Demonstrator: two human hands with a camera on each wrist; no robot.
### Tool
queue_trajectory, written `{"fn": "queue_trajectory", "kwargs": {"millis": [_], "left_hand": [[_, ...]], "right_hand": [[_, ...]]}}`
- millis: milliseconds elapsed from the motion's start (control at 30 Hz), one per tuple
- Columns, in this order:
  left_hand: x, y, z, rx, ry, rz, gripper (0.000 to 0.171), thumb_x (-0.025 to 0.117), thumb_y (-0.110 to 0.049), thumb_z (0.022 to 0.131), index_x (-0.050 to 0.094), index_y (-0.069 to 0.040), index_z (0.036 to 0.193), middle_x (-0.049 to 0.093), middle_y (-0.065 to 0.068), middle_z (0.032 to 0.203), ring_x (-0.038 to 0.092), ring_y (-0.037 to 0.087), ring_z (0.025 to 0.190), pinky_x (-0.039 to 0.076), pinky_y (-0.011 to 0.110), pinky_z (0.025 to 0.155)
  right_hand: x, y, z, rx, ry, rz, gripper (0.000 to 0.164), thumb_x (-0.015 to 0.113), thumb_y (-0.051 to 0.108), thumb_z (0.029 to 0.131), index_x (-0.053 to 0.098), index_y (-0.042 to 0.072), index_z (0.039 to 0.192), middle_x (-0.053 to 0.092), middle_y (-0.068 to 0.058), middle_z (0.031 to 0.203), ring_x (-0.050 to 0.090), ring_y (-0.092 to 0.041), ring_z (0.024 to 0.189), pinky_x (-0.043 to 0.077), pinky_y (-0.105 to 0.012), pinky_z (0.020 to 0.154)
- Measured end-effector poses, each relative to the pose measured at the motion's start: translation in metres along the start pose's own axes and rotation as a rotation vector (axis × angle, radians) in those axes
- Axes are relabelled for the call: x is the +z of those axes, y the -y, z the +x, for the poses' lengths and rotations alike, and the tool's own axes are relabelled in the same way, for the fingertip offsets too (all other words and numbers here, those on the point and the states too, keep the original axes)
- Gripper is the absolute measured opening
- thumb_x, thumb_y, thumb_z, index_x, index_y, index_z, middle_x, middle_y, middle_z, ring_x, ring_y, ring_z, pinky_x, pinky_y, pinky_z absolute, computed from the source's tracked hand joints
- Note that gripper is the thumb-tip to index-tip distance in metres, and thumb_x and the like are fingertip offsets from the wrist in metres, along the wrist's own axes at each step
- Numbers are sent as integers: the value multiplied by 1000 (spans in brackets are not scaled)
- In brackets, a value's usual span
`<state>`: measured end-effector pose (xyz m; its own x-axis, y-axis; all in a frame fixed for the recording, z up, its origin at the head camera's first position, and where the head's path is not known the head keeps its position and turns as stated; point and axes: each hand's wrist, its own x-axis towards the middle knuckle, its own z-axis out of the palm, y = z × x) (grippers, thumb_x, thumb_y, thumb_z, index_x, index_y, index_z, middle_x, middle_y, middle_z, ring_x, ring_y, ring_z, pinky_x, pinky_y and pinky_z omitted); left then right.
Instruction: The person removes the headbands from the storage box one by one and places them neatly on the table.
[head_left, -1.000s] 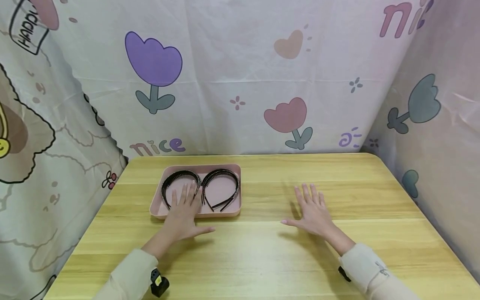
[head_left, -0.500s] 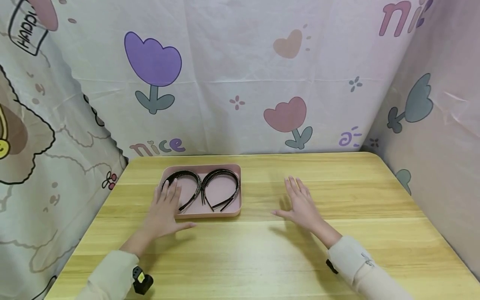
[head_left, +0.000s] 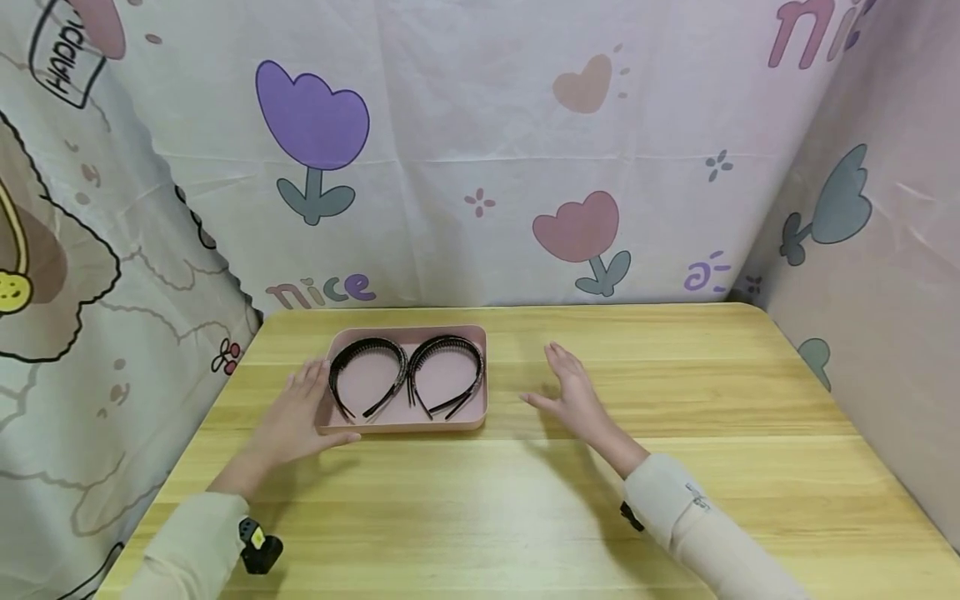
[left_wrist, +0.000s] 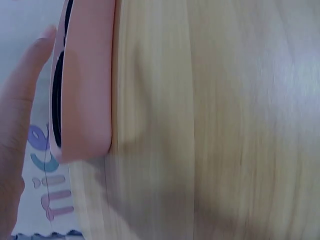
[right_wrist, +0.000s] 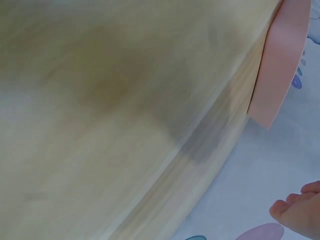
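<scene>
A shallow pink tray (head_left: 408, 427) lies at the back left of the table, with black toothed headbands inside. One loop, the left headband (head_left: 341, 358), sits beside a right group of headbands (head_left: 450, 343) whose ends cross. My left hand (head_left: 288, 417) is at the tray's left end, fingers extended along that side and thumb stretched past the front corner. In the left wrist view the thumb (left_wrist: 22, 90) shows beside the tray wall (left_wrist: 87, 85). My right hand (head_left: 577, 404) hovers right of the tray, thumb spread from straight fingers, holding nothing.
The wooden table (head_left: 465, 517) runs back to a printed curtain (head_left: 435, 167), which also hangs along the left and right sides. A small black device (head_left: 258, 547) is strapped at the left cuff, and another dark one (head_left: 632, 517) at the right cuff.
My left hand has moved left, from over the tray to its left end, uncovering the left headband. The right hand has come left toward the tray. Tray and headbands stay in place.
</scene>
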<state>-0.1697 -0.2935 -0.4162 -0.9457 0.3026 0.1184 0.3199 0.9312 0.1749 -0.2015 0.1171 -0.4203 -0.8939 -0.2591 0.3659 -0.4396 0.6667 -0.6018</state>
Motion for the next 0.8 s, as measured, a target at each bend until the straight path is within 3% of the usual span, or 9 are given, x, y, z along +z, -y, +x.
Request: {"fn": "queue_trajectory", "kwargs": {"millis": [133,267,467,800], "left_hand": [[-4,8,0,-27,21,-38,121,68,-64,68,7,5,147,14,33,150,13,46,139,16,60,112],[-6,17,-1,-53,60,-45,120,66,-64,70,7,5,147,11,33,150,10,47,139,14,58,113],[-7,26,-3,-51,99,-20,117,65,-63,71,12,13,143,12,35,149,11,49,138,15,59,112],[-1,34,2,-70,139,-24,114,64,-65,72,19,13,142,18,33,148,18,49,136,17,59,111]], "right_hand": [[7,7,7,-45,-31,34,78,78,22,74,41,-14,132,40,-31,138,39,-44,129,32,-52,108],[12,16,14,-39,-29,84,74,77,19,74,43,-14,131,42,-30,137,40,-43,129,32,-52,108],[21,30,27,-27,-20,146,70,76,17,76,44,-12,131,44,-27,137,42,-40,129,32,-48,110],[44,50,53,-144,-90,154,52,74,10,76,56,-11,120,57,-29,122,55,-41,115,44,-46,100]]}}
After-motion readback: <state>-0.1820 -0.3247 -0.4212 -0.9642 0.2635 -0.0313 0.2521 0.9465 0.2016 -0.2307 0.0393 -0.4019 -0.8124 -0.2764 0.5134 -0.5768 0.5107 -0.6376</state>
